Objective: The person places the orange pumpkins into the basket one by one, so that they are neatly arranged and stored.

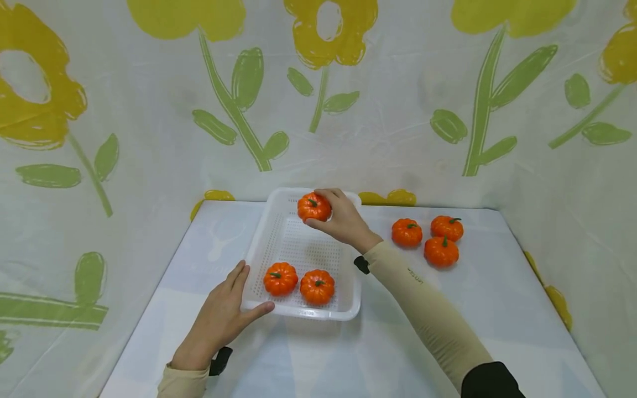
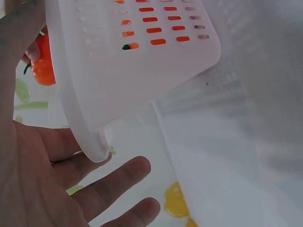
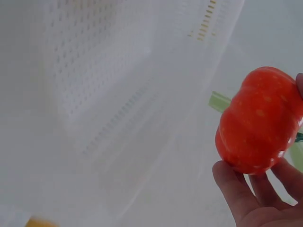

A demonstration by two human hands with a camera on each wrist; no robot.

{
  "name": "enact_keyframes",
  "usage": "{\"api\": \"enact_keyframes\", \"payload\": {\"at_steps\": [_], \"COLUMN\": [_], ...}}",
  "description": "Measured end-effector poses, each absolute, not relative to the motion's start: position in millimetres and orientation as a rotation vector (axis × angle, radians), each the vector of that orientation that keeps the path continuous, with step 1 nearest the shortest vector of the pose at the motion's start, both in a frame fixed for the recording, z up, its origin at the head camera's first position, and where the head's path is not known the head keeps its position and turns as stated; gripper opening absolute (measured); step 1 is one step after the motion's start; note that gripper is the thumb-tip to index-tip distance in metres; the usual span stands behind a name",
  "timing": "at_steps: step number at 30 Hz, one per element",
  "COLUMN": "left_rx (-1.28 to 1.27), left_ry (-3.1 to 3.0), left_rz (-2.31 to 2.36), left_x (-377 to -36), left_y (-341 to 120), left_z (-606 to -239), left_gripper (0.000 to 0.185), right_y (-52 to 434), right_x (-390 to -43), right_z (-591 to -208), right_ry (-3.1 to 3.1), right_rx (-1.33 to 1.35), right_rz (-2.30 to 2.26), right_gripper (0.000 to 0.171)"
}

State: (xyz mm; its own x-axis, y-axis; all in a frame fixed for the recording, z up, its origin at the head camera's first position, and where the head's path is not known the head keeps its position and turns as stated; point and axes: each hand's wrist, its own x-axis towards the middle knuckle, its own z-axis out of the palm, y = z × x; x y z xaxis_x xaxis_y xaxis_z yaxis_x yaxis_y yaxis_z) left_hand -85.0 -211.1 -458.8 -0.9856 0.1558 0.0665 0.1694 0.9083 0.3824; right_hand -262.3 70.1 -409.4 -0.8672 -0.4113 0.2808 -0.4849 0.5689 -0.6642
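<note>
My right hand (image 1: 343,217) grips a small orange pumpkin (image 1: 314,208) with a green stem, over the far end of the white plastic basket (image 1: 255,243). In the right wrist view the thumb and fingers hold this pumpkin (image 3: 259,120) near the basket wall. Two similar pumpkins, a left one (image 1: 281,279) and a right one (image 1: 317,287), lie in the near end of the basket. At the near left corner, my left hand (image 1: 219,318) rests against the rim with fingers extended along the side and thumb over the front edge.
On the white table (image 1: 398,331), right of the basket, sit three more pumpkins: one on the left (image 1: 407,232), one at the back (image 1: 447,228) and one in front (image 1: 441,252). A flower-printed sheet (image 1: 388,121) surrounds the table's back and sides.
</note>
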Motion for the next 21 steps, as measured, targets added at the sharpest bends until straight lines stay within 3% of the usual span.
{"api": "enact_keyframes", "payload": {"at_steps": [21], "left_rx": [-0.226], "left_ry": [-3.066], "left_rz": [-0.610], "left_x": [-87.1], "left_y": [-209.6], "left_z": [-460.2], "left_gripper": [0.117], "right_y": [16.8], "right_x": [-268.0], "right_z": [-442.0], "right_ry": [-2.990], "right_rx": [0.813], "right_rz": [1.190], "right_gripper": [0.073]}}
